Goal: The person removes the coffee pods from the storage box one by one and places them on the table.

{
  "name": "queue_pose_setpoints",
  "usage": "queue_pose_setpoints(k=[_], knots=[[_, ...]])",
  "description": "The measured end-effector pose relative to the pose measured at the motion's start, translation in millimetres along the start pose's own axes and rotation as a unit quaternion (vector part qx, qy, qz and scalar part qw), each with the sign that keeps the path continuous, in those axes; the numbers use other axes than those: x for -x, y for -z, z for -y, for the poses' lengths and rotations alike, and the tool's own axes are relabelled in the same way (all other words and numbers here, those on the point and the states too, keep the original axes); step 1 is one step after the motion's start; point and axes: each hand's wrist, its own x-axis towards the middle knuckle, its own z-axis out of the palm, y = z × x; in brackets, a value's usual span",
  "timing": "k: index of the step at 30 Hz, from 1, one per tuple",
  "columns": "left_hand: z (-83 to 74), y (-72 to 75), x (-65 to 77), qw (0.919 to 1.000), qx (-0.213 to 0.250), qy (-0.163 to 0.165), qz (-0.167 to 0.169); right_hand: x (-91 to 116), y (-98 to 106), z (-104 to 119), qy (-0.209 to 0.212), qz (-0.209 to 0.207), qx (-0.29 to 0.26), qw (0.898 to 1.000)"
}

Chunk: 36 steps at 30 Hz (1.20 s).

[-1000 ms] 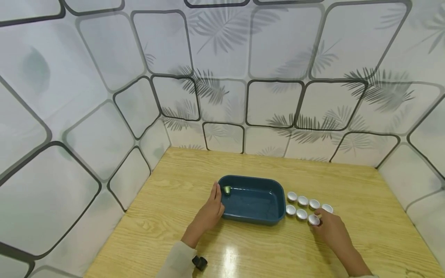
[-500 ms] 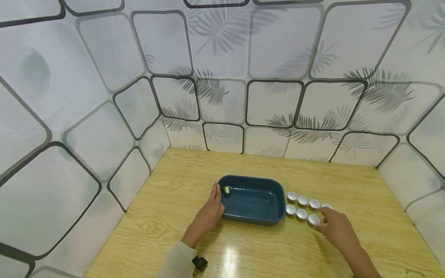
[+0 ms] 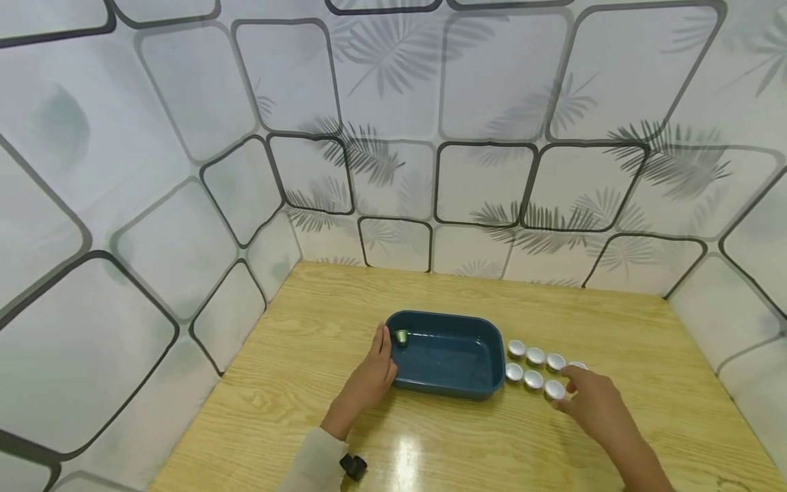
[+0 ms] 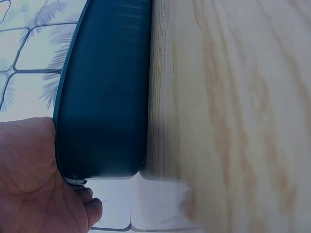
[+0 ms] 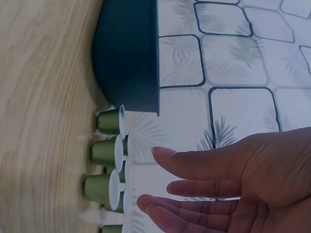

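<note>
A dark blue rectangular dish [image 3: 445,355] stands on the table, with one green coffee capsule [image 3: 402,337] at its left end. My left hand [image 3: 371,372] rests against the dish's left end, fingers straight along it. In the left wrist view the palm meets the rim [image 4: 59,97]. Two rows of green capsules with pale lids stand right of the dish. My right hand [image 3: 593,403] is over their right end, thumb and fingers parted, holding nothing. The front-row end capsule [image 3: 555,390] lies by its thumb; the back-row end capsule [image 3: 578,366] is partly hidden behind its fingers.
The wooden table [image 3: 295,328] runs back to a patterned wall covering [image 3: 393,178], which also rises at the left and right. A small black device [image 3: 353,466] sits at the left sleeve's cuff. Close to the dish's right end stand the nearest capsules [image 5: 111,121].
My right hand's thumb and fingers have spread and drawn slightly right, off the front-row end capsule. The left hand, the dish and the capsules stay where they were.
</note>
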Motion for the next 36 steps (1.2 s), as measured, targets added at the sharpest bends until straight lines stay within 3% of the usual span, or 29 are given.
queue_pose_setpoints(k=[15,29,36], knots=[[-2.8,0.7,-0.2,1.0,0.003,0.006,0.003,-5,-1,41,0.029,-0.025,-0.02,0.999],[-0.1,-0.3,-0.3,0.9999,-0.002,0.009,0.006,-20,-23,66,0.062,-0.065,-0.017,0.996],[-1.1,0.2,0.1,1.0,-0.002,0.007,0.003,-31,-36,71,0.063,-0.053,-0.034,0.996]])
